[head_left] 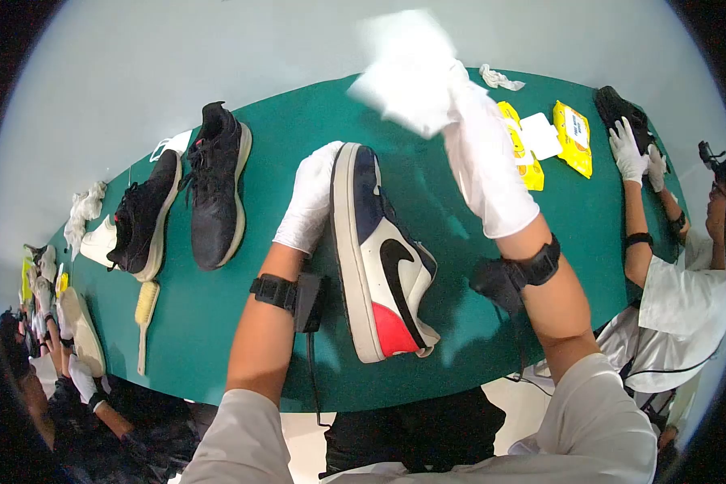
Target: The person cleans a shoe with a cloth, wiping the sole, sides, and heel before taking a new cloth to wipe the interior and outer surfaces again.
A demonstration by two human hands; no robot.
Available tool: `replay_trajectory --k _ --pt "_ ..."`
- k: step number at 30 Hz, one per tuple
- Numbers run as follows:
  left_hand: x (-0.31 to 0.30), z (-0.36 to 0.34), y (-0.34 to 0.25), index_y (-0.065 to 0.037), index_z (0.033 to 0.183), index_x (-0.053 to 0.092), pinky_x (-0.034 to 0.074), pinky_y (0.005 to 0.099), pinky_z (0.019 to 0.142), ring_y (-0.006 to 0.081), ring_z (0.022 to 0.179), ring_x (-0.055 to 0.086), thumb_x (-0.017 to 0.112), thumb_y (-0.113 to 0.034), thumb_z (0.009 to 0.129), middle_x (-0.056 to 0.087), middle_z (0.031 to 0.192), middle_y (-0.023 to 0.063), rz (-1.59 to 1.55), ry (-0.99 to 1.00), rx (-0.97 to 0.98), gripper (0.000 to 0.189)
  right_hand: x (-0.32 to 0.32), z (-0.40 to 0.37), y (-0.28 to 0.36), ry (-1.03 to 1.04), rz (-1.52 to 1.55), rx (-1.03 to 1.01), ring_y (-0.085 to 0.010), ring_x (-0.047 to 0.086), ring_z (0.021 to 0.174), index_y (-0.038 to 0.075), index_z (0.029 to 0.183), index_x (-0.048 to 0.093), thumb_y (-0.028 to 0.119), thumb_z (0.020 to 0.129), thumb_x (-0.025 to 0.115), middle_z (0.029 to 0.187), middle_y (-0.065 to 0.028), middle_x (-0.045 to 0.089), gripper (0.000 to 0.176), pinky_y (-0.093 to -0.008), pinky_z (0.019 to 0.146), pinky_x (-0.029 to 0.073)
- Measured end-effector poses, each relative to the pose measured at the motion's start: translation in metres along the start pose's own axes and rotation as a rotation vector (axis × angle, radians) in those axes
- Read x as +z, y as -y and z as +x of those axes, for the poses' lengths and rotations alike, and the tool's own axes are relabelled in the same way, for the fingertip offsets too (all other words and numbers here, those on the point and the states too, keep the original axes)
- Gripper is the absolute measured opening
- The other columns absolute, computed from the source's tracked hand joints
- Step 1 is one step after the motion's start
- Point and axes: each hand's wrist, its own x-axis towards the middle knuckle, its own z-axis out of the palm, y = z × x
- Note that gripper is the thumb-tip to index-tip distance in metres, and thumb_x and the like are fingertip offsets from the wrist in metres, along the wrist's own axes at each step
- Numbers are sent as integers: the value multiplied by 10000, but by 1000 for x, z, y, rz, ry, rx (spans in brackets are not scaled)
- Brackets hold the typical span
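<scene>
A white, navy and red sneaker (379, 258) with a black swoosh lies on its side on the green table, its pale sole edge facing left. My left hand (313, 189), in a white glove, is closed around the sneaker's toe end. Raised above the far side of the table, my gloved right hand (476, 129) grips a white wipe (407, 73), which is spread out and blurred by motion. The wipe is apart from the sneaker. The fingertips of my right hand are partly hidden behind the wipe.
Two black shoes (215, 189) and a brush (145, 323) lie to the left. Yellow wipe packs (573, 137) and a crumpled wipe (500, 78) are at the back right. A co-worker's gloved hands (627, 149) touch a dark shoe at right; another person works at far left.
</scene>
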Motion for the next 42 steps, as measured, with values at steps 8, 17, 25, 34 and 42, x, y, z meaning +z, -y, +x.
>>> replay_trajectory --k 8,17,25,34,42 --pt "-3 -1 9 -3 1145 639 460 331 885 189 909 600 470 -429 1006 682 988 116 -175 16 -176 478 18 -24 -8 662 -784 -309 -319 576 1199 59 1303 566 290 1025 417 1281 -201 588 391 -371 1012 469" --pt "-12 18 34 -23 1027 656 531 264 730 142 786 633 492 -378 1009 671 898 80 -156 133 -253 391 25 -34 62 1278 -733 -106 -304 601 1166 133 1295 613 268 946 564 1293 -91 624 377 -359 1106 372" --pt "2 -1 -8 40 1020 661 469 366 798 258 830 616 450 -433 1012 690 927 174 10 -44 -192 518 44 -85 109 1628 -691 299 -271 631 688 78 821 685 288 884 653 737 -139 660 222 -358 636 503" --pt "4 -1 -7 29 1028 662 464 340 801 207 833 598 453 -446 1017 684 922 128 124 -18 -18 519 -21 -18 43 244 -161 19 -190 598 1072 13 1236 577 171 969 530 1195 -67 621 314 -347 954 464" --pt "4 -6 -12 13 1018 665 483 323 801 180 825 609 479 -375 1013 696 941 103 -82 -16 -55 430 19 -7 22 326 -921 -643 -295 631 1081 28 1175 604 111 990 426 1156 -179 654 269 -366 987 475"
